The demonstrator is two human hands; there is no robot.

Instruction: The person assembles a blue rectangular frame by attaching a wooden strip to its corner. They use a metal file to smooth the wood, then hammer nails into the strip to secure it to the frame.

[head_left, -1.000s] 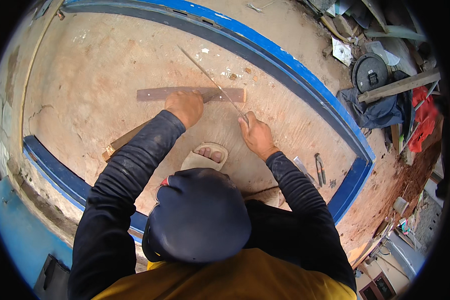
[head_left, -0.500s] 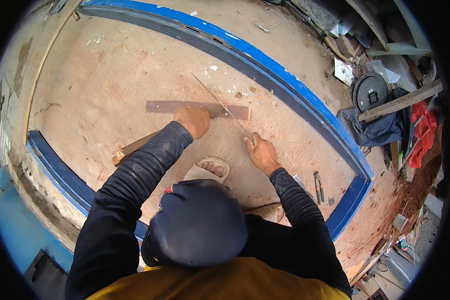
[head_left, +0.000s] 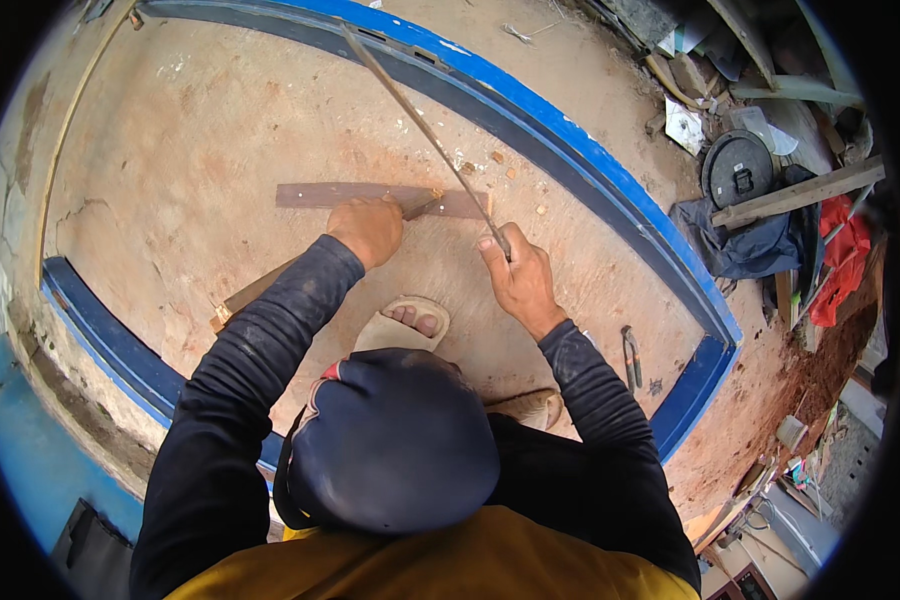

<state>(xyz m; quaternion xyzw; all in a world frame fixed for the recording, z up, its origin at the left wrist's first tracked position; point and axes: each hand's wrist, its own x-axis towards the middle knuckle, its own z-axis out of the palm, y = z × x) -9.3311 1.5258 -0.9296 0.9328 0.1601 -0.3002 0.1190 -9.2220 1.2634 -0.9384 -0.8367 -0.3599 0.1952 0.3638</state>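
My left hand (head_left: 366, 230) is closed round a wooden stick (head_left: 257, 292), which slants from lower left to upper right. Its far end, with a pale cut tip, rests over a flat brown board (head_left: 310, 194) lying on the floor. In my right hand (head_left: 523, 280) is the handle of a machete (head_left: 410, 112), a long, narrow, dark blade. The blade points up and to the left, raised past the right part of the board and apart from the stick's tip. My fingers hide most of the handle.
A blue frame (head_left: 530, 105) lies round the work area on the concrete floor. Pincers (head_left: 632, 358) lie to the right of my right forearm. My sandalled foot (head_left: 406, 322) is close below the board. Scrap wood, a black round lid (head_left: 738, 168) and red plastic (head_left: 842, 262) are piled at right.
The machete has swung up, away from the stick's tip, its blade point now near the blue frame's far side. My left hand still holds the stick on the board.
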